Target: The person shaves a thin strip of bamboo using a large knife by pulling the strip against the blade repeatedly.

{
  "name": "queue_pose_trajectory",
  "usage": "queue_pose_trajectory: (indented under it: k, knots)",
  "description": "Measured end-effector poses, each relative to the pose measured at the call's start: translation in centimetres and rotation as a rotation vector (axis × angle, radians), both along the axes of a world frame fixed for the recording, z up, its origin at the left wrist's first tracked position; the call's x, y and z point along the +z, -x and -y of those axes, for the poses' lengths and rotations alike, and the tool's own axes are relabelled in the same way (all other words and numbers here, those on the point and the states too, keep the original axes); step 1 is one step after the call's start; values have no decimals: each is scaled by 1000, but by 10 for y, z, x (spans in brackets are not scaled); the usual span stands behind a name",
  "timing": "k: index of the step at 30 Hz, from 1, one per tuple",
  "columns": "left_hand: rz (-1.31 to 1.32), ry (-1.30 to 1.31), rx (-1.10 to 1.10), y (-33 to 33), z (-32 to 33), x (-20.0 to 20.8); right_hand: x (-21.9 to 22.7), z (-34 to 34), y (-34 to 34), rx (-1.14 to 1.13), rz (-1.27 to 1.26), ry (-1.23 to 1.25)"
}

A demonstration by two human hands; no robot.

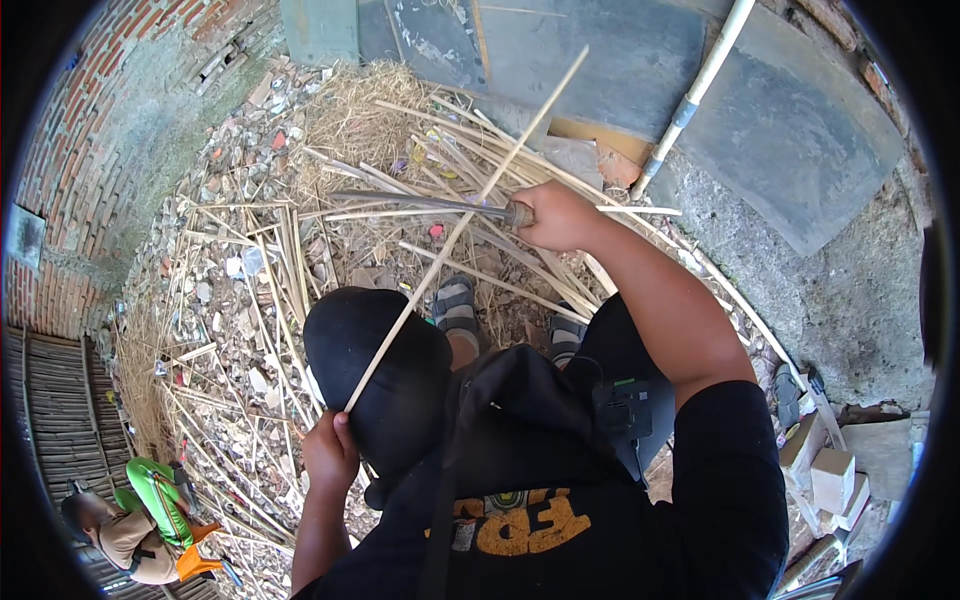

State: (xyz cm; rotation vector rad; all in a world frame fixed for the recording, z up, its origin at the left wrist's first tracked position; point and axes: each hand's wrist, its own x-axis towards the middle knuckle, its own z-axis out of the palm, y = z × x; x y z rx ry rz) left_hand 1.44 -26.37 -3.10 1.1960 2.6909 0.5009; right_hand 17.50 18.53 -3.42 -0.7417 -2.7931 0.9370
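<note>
Nearest the lens, the left hand (330,452) is clenched around the lower end of a long, thin, pale bamboo strip (465,222), which slants up and rightward away from that grip. Crossing the strip near its middle, a long grey metal blade (420,202) lies roughly level, its handle gripped tight by the right hand (556,216), beyond the strip's midpoint. Loose bamboo slats (250,330) litter the ground beneath the strip.

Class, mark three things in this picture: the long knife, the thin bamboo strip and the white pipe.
long knife (420,203): head view, middle of the blade.
thin bamboo strip (470,215): head view, mid-length.
white pipe (690,100): head view, on its shaft.
</note>
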Motion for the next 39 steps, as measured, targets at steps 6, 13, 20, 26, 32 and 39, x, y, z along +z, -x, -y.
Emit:
queue_pose_trajectory:
  k: [6, 13, 20, 26, 32, 39]
  knots:
    - [27, -25, 18, 1, 8, 3, 12, 19, 2, 51, -25, -101]
    - [114, -23, -26, 9, 1, 6, 4, -12, 3, -132, -55, 39]
    - [-36, 24, 43, -4, 9, -1, 18, 19, 2, 88, 12, -225]
    - [-141, 81, 55, -10, 6, 4, -1, -16, -3, 3, -63, -49]
    - [-115, 103, 37, -10, 1, 13, 6, 17, 6, 173, 14, -147]
    - [-74, 151, 43, -7, -1, 13, -10, -9, 1, -21, 16, -102]
